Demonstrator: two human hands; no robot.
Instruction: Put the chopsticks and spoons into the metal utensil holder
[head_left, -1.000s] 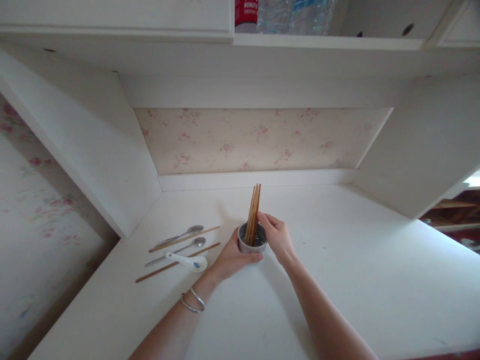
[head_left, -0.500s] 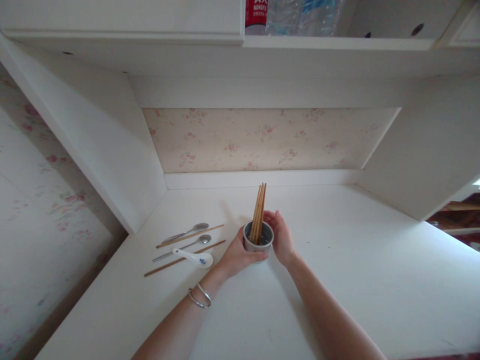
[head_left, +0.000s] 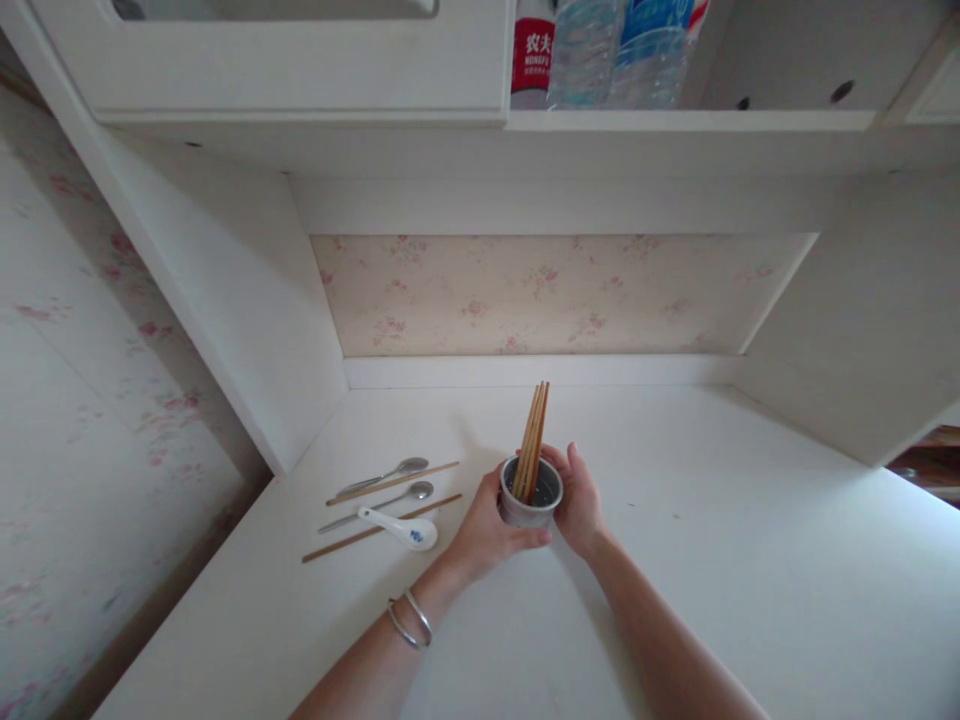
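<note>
A round grey cup point(head_left: 531, 514) stands in the middle, with several wooden chopsticks point(head_left: 532, 440) leaning together in it, their tips above the rim. My left hand point(head_left: 487, 535) is wrapped round the cup's left side, thumb across its front. Against the right and back of the cup rests my right hand point(head_left: 580, 503), thumb raised and fingers curled partly out of sight behind it. To the left lie a white china spoon point(head_left: 409, 530) with a blue mark, two metal spoons point(head_left: 420, 490), and two loose chopsticks point(head_left: 337, 548). The china spoon lies across the nearer chopstick.
Everything lies on a white desk point(head_left: 720, 600) with side panels and a low back ledge point(head_left: 540, 371). Overhead, a shelf point(head_left: 690, 121) holds plastic bottles point(head_left: 585, 55). A floral-papered wall point(head_left: 112, 400) runs along the left.
The whole view has shifted, so everything sits a little lower and to the right. My right hand has closed in against the cup; the left keeps its hold.
</note>
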